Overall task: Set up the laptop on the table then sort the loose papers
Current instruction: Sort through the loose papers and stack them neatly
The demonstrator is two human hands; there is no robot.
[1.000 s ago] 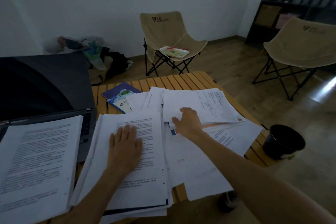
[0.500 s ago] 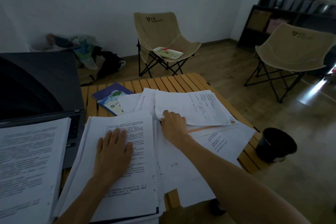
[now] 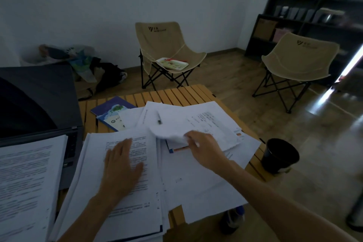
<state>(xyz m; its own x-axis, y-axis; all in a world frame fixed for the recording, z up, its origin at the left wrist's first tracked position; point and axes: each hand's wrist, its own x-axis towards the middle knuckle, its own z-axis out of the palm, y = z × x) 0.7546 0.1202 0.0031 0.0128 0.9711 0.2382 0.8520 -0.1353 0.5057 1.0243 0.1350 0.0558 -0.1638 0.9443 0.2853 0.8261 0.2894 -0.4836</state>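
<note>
An open dark laptop (image 3: pixel 37 100) stands at the left of the slatted wooden table (image 3: pixel 182 93), with a printed sheaf (image 3: pixel 25 180) lying over its keyboard. My left hand (image 3: pixel 121 165) rests flat on a thick stack of printed pages (image 3: pixel 125 202). My right hand (image 3: pixel 204 149) pinches the near corner of a loose white sheet (image 3: pixel 202 122) and curls it upward. More loose papers (image 3: pixel 200 186) spread beneath it to the table's right edge. A pen (image 3: pixel 159 118) lies on the papers.
A blue booklet (image 3: pixel 113 113) lies at the table's far side. A black bin (image 3: pixel 279 155) stands on the floor right of the table. Two beige folding chairs (image 3: pixel 167 49) (image 3: pixel 296 59) stand beyond, with bags by the wall and a dark shelf at right.
My right hand has taken hold of the top loose sheet's corner and lifted it, baring the pen. My left hand stays flat on the stack.
</note>
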